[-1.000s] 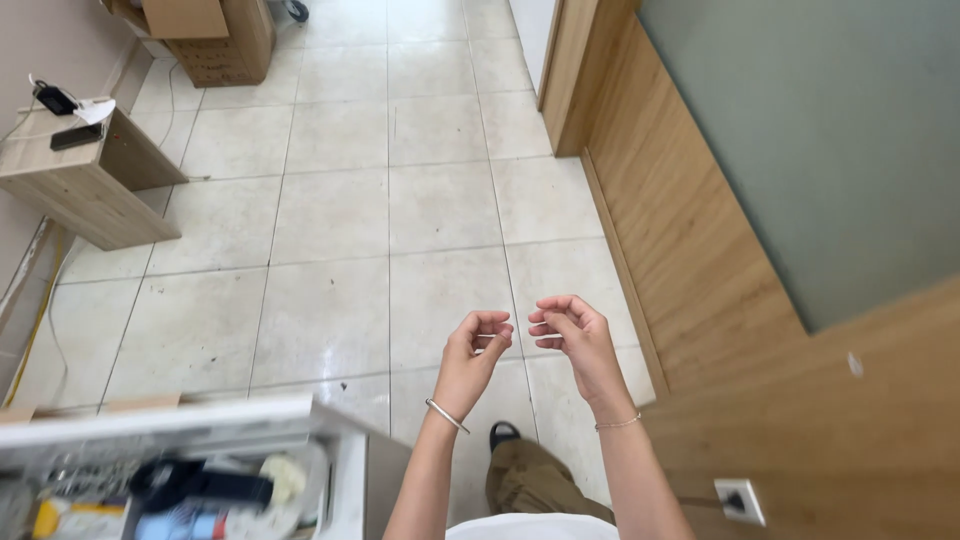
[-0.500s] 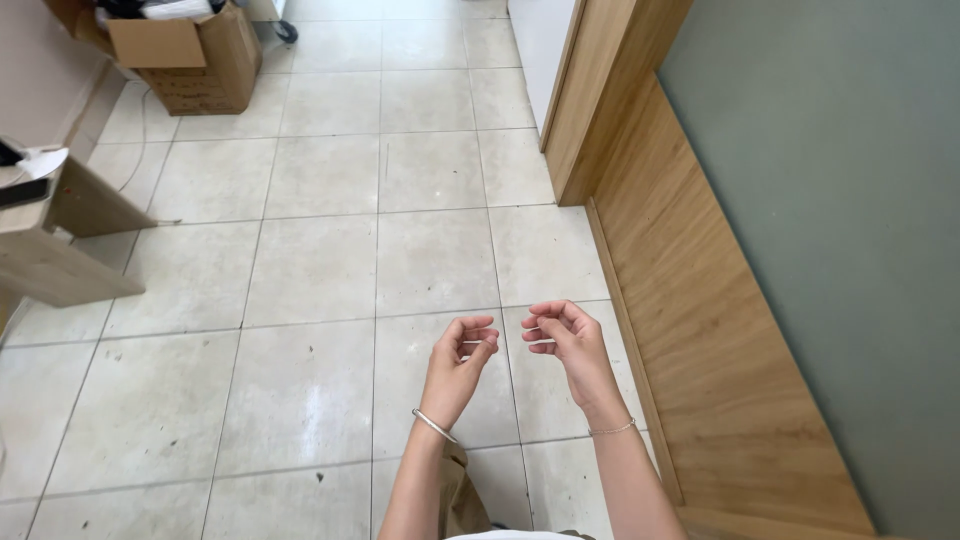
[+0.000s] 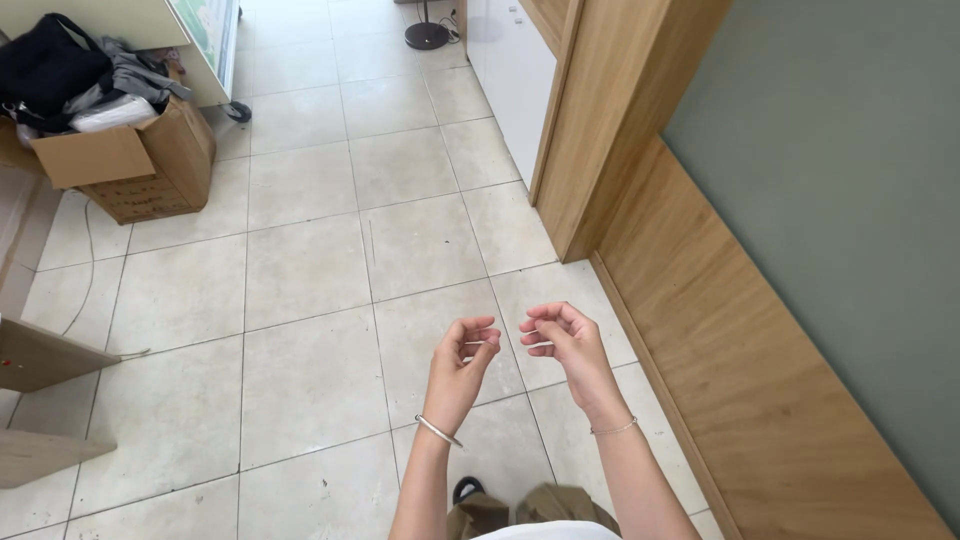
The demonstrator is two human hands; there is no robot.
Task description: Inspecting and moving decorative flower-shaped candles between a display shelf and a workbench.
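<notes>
Left hand (image 3: 460,365) and right hand (image 3: 565,345) were raised side by side over the floor (image 3: 300,270), fingers curled inward, fingertips of the two hands close but apart. Each grip was pinched, thumb toward index; something thin and pale seemed to run between the two hands, too small to identify, so cannot tell what either grip actually held. Left wrist wore a metal bangle (image 3: 437,430), right wrist a thin bracelet (image 3: 613,429).

Below the hands: pale square floor tiles, a dark shoe tip (image 3: 467,490) and olive trousers (image 3: 520,510) at the bottom edge. Right of the hands, a wood wall panel (image 3: 740,400) under a grey-green wall (image 3: 840,220), meeting a wood door frame (image 3: 600,130). Far top-left, an open cardboard box (image 3: 140,160) with dark and grey clothes (image 3: 70,75) piled in it. Left edge, parts of wooden furniture (image 3: 40,355), and a thin cable (image 3: 85,270) on the floor. Top, a round dark stand base (image 3: 427,36).
</notes>
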